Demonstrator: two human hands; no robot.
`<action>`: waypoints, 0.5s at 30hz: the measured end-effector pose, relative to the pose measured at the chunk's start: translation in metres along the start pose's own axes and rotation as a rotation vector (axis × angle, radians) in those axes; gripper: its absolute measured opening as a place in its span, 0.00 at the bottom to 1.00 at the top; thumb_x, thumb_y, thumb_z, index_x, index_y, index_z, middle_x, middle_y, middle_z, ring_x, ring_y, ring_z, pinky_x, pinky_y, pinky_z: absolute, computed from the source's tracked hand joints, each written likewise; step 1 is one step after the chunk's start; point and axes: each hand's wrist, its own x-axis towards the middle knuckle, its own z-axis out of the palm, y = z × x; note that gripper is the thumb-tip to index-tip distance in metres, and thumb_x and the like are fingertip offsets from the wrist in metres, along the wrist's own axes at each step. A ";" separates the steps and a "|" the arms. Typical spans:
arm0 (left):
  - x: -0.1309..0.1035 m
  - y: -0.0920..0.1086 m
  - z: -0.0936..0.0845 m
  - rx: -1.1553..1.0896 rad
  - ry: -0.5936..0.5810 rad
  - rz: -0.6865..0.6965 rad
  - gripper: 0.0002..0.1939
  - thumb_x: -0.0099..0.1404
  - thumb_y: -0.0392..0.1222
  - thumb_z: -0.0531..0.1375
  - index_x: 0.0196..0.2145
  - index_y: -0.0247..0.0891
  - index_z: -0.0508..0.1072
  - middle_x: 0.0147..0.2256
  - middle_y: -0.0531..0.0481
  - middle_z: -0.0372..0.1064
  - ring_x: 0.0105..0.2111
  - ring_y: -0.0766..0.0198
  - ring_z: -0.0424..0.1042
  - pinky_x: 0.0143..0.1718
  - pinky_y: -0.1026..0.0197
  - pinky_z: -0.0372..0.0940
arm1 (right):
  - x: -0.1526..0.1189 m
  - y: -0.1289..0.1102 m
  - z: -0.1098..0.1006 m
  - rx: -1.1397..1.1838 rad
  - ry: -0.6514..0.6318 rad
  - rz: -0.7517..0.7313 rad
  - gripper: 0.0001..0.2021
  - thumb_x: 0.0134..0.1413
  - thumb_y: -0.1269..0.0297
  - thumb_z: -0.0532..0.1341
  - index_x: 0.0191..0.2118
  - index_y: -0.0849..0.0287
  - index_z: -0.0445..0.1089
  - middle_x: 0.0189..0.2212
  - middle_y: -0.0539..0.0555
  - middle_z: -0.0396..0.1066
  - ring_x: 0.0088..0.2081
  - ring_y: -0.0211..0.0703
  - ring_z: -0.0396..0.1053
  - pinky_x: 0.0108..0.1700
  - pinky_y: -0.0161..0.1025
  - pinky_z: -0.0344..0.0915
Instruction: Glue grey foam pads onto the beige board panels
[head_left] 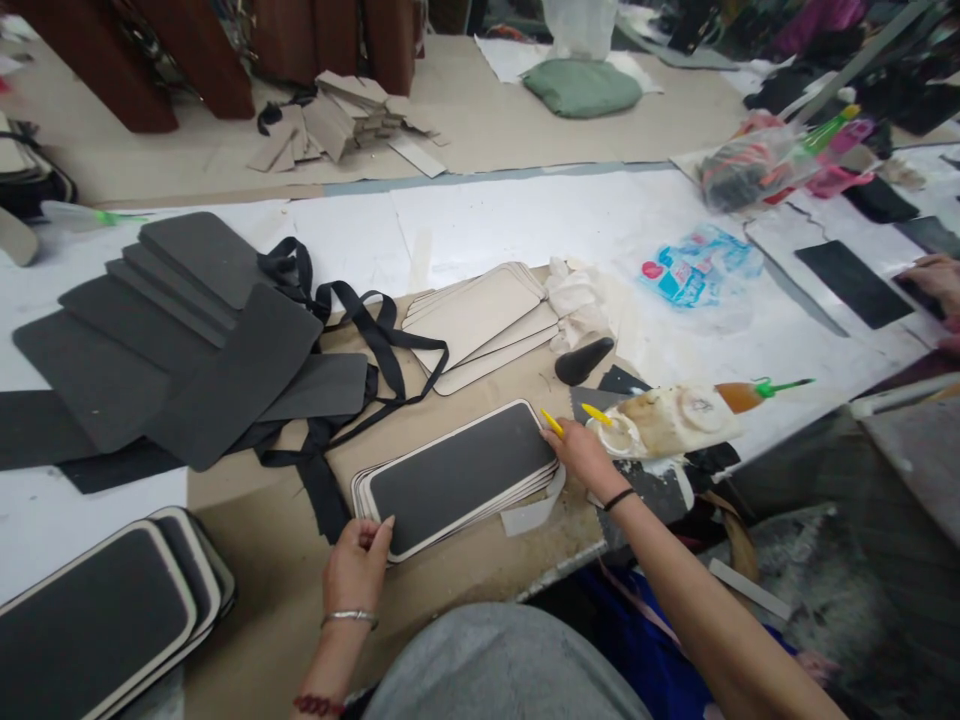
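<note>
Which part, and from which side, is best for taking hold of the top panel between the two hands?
Probably pinch the panel by its near left corner, coming from the left. It looks thin and lies flat on a fanned stack, so a pinch should suit; the left hand is at that corner.

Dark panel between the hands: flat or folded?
Flat. The dark panel lies spread over a pale board, no fold or crease visible, between left hand and right hand.

Green bundle point(581, 88), perhaps cloth; crumpled printed plastic point(694, 275).
</note>
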 end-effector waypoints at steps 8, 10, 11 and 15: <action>-0.006 0.002 -0.001 -0.319 0.140 -0.030 0.14 0.45 0.48 0.57 0.29 0.37 0.68 0.27 0.49 0.66 0.25 0.62 0.65 0.31 0.57 0.63 | 0.002 0.009 0.002 0.117 0.019 -0.047 0.15 0.57 0.61 0.50 0.40 0.63 0.71 0.37 0.61 0.71 0.40 0.46 0.68 0.39 0.35 0.58; -0.003 0.000 0.000 -0.436 0.093 -0.116 0.15 0.45 0.46 0.57 0.31 0.36 0.70 0.28 0.48 0.67 0.25 0.63 0.66 0.30 0.59 0.64 | 0.003 0.010 0.003 0.166 0.045 -0.040 0.15 0.55 0.60 0.51 0.38 0.62 0.71 0.35 0.59 0.72 0.38 0.46 0.68 0.37 0.36 0.59; -0.001 -0.001 -0.001 -0.476 0.074 -0.148 0.16 0.45 0.45 0.57 0.32 0.35 0.70 0.27 0.48 0.67 0.25 0.63 0.67 0.29 0.59 0.64 | 0.004 0.010 0.003 0.211 0.049 -0.039 0.14 0.54 0.60 0.52 0.37 0.62 0.71 0.33 0.58 0.72 0.36 0.46 0.69 0.35 0.36 0.59; 0.008 -0.008 -0.009 -0.515 0.047 -0.182 0.16 0.45 0.48 0.57 0.30 0.33 0.71 0.21 0.52 0.66 0.21 0.66 0.65 0.24 0.62 0.62 | 0.000 0.008 0.007 0.452 0.031 -0.052 0.16 0.49 0.54 0.54 0.31 0.63 0.70 0.22 0.54 0.69 0.26 0.42 0.66 0.28 0.35 0.59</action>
